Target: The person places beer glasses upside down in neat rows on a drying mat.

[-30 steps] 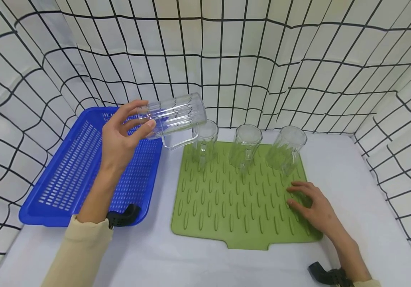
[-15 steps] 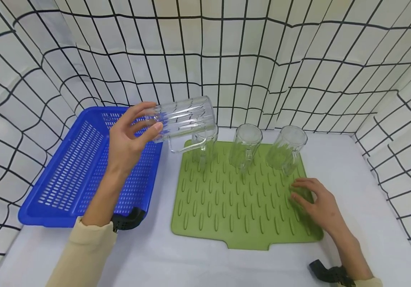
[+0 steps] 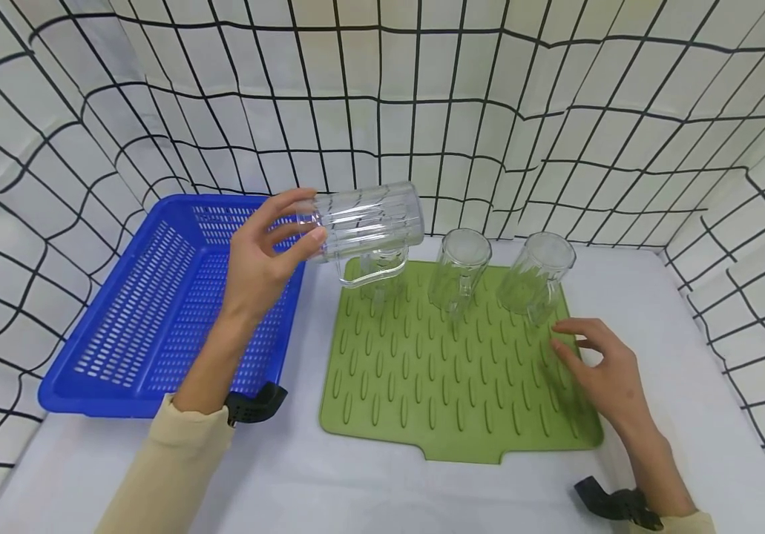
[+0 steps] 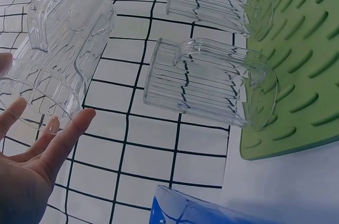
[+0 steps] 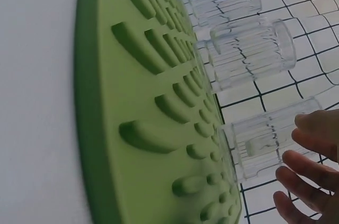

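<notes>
In the head view my left hand [image 3: 265, 256] grips one end of a clear glass mug [image 3: 372, 219] between thumb and fingers. That mug lies nearly sideways in the air, handle down, above the green drying mat's [image 3: 435, 386] back left corner. Three similar mugs stand along the mat's back edge: a left one [image 4: 198, 81] partly hidden behind the held mug in the head view, a middle one [image 3: 460, 271] and a right one [image 3: 534, 274]. Over the mat's right edge, my right hand [image 3: 605, 371] has loosely bent fingers and holds nothing. It is nearest the right mug, apart from it.
A blue perforated plastic basket [image 3: 81, 406] stands left of the mat on the white table surface [image 3: 329, 489]. Black wire grid panels [image 3: 415, 100] over white sheeting enclose the back and both sides. Dark camera mounts sit on both wrists.
My left hand has carried the mug rightward, from near the basket toward the mat's back left corner, now covering more of the left standing mug. My right hand has shifted slightly right and back.
</notes>
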A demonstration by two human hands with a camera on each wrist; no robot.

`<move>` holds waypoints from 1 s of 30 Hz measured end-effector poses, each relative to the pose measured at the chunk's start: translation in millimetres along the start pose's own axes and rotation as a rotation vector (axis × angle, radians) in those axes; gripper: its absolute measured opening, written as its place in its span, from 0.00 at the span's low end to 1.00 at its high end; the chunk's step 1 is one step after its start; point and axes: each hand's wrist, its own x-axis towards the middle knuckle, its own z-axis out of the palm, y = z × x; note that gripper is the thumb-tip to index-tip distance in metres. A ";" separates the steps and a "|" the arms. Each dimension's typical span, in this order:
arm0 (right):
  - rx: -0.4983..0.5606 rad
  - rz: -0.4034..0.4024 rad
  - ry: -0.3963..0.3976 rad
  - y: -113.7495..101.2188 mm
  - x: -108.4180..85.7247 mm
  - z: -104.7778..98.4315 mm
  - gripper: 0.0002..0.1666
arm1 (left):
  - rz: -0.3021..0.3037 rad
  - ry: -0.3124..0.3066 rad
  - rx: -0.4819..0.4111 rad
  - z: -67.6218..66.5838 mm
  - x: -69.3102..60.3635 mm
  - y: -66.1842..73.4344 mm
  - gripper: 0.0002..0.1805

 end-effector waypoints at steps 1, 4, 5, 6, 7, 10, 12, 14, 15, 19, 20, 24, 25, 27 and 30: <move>0.011 -0.003 0.007 -1.4 0.6 -0.2 0.18 | -0.004 -0.005 0.004 1.1 -0.3 0.2 0.26; 0.056 -0.019 0.024 -5.7 2.8 -0.7 0.19 | -0.013 -0.016 0.018 4.0 -1.7 0.9 0.27; 0.074 -0.024 0.030 -7.5 3.8 -0.8 0.19 | -0.016 -0.019 0.019 4.9 -2.2 1.3 0.27; 0.092 -0.027 0.032 -9.3 5.1 -0.8 0.18 | -0.019 -0.022 0.020 5.8 -2.7 1.7 0.27; 0.110 -0.031 0.035 -11.0 6.3 -0.7 0.18 | -0.020 -0.025 0.021 6.5 -3.1 1.8 0.27; 0.147 -0.043 0.037 -16.6 10.3 0.2 0.17 | -0.019 -0.039 0.033 8.7 -3.9 1.3 0.27; 0.161 -0.049 0.039 -20.7 12.8 0.7 0.16 | -0.018 -0.048 0.042 10.5 -4.5 0.8 0.28; 0.174 -0.062 0.041 -24.4 15.3 0.9 0.17 | -0.013 -0.059 0.052 12.5 -4.8 0.0 0.28; 0.181 -0.069 0.041 -26.5 16.4 0.8 0.17 | -0.011 -0.063 0.049 13.6 -4.8 -0.1 0.28; 0.219 -0.085 0.025 -33.9 20.3 0.7 0.19 | 0.001 -0.082 0.046 17.5 -4.6 -0.4 0.28; 0.226 -0.088 0.018 -35.5 21.1 0.9 0.19 | 0.002 -0.085 0.050 18.1 -4.8 -0.3 0.28; 0.251 -0.099 -0.005 -40.1 24.6 1.6 0.23 | -0.006 -0.103 0.066 21.2 -6.6 0.5 0.28; 0.258 -0.100 -0.007 -41.1 25.5 1.9 0.23 | -0.008 -0.108 0.064 22.3 -7.0 0.5 0.28; 0.283 -0.105 -0.011 -43.5 27.3 2.5 0.23 | -0.012 -0.121 0.059 24.9 -7.8 0.6 0.28; 0.329 -0.107 -0.017 -48.2 30.5 3.6 0.23 | -0.012 -0.138 0.053 28.8 -8.7 1.5 0.29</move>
